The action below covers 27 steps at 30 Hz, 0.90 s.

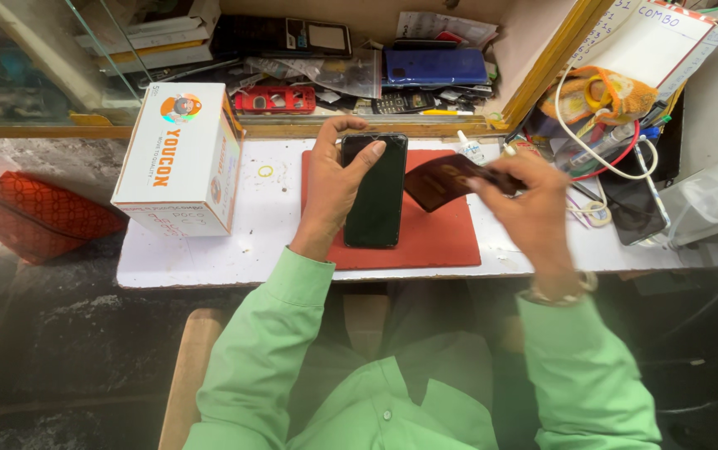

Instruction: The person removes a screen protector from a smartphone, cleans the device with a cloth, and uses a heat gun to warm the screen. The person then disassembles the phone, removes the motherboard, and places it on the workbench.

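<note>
1. A white box (180, 162) stands at the desk's (267, 242) left end.
2. The phone (374, 190) is steadied on the red mat (434, 233), mid-desk, by the left hand (331, 179) — thumb and fingers wrapped round its edges.
3. A dark, thin panel (442, 179) is pinched in the raised right hand (526, 208), wrist bent — probably a fitting step; alignment over the phone would be needed.

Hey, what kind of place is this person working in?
Probably a small phone repair stall. The left hand steadies a black smartphone on a red mat, the right hand holds a dark phone back cover, and the shelf behind is piled with old handsets and phone parts.
</note>
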Each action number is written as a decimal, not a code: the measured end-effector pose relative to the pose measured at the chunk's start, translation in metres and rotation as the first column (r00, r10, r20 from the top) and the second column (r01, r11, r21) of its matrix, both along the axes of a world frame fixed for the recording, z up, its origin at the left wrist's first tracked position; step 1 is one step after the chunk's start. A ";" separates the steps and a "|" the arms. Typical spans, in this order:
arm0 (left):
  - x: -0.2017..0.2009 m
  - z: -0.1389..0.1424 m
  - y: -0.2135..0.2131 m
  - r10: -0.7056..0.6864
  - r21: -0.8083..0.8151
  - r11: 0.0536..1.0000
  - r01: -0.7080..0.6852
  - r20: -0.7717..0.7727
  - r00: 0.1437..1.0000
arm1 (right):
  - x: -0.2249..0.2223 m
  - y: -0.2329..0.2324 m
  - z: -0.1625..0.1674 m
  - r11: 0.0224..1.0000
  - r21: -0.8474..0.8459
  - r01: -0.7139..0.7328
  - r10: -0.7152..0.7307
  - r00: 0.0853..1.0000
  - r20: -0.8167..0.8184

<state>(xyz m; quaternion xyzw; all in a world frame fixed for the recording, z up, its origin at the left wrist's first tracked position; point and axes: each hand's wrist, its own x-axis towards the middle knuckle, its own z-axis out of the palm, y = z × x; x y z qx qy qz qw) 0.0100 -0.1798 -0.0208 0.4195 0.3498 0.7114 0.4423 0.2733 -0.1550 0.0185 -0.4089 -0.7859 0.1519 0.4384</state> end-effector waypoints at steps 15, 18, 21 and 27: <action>-0.017 -0.027 -0.012 0.080 0.107 0.992 -0.063 -0.160 0.984 | -0.080 -0.002 -0.076 0.840 -0.292 -0.457 0.055 0.609 -0.791; -0.024 -0.041 0.003 0.105 0.127 0.988 -0.083 -0.174 0.979 | -0.087 0.005 -0.064 0.859 -0.113 -0.500 0.170 0.486 -0.858; -0.040 -0.035 0.043 0.094 0.120 0.990 -0.074 -0.163 0.982 | -0.129 0.047 -0.049 0.894 -0.042 -0.445 0.192 0.467 -0.863; -0.047 -0.018 0.042 0.105 0.142 0.986 -0.084 -0.142 0.984 | -0.154 0.050 -0.030 0.902 -0.073 -0.425 0.149 0.466 -0.872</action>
